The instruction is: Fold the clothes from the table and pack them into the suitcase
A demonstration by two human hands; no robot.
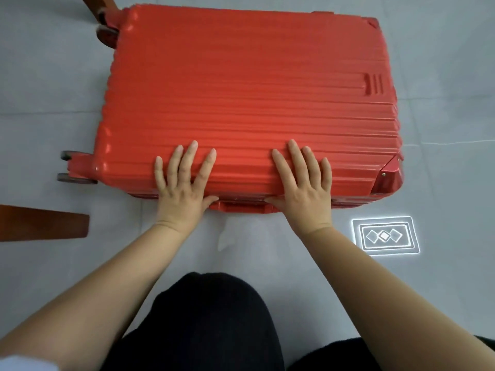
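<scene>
Left hand [184, 188]: arm stretched forward from the lower left of the frame, palm down and flat on the near edge of the red ribbed hard-shell suitcase [241, 89]. Its fingers [187, 162] are straight and spread, gripping nothing. The thumb lies along the near side wall.

Right hand [302, 188]: arm stretched forward from the lower right, in the same pose. The palm is flat on the shell, the fingers are straight and spread, and the thumb points inward along the near wall.

The two thumbs lie at either end of the red carry handle [241, 206] on that wall.

The suitcase is one in number. It lies flat and closed on the grey tiled floor [40, 103], filling the centre and upper part of the frame.

Count of other items:
- Two wheel assemblies on the case's left end, one at mid left [75, 167] and one at upper left [107, 30].
- Two brown wooden furniture parts, one at upper left [99, 4] and one at the left edge [42, 223].
- One bright patterned light patch [384, 235] on the floor at the right, just beside the right forearm.
- Black-clad knees [209, 317] at the bottom centre.
</scene>
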